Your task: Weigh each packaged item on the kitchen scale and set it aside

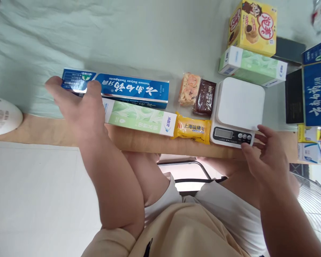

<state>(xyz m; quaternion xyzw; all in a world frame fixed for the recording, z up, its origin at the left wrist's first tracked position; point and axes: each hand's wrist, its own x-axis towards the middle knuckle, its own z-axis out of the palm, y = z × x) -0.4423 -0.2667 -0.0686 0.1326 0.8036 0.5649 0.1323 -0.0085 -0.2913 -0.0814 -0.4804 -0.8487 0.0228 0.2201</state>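
My left hand (pixel 81 110) grips the left end of a long blue toothpaste box (pixel 133 87), thumb and fingers on opposite sides of it. Just below, a green-and-white box (pixel 140 117) lies along the table edge, its left end partly hidden by my wrist. My right hand (pixel 270 157) is at the lower right corner of a white kitchen scale (pixel 239 103); the thumb touches the front by the buttons, the fingers curl along the right side. The display (pixel 223 134) shows no readable figure. A yellow soap packet (pixel 194 128) lies left of the scale.
A clear snack packet (pixel 189 89) and a brown packet (pixel 204 97) lie left of the scale. Behind it are a yellow snack box (pixel 253 28) and another green box (pixel 253 66). More blue toothpaste boxes (pixel 317 92) stand right. A white rounded object (pixel 2 116) sits far left.
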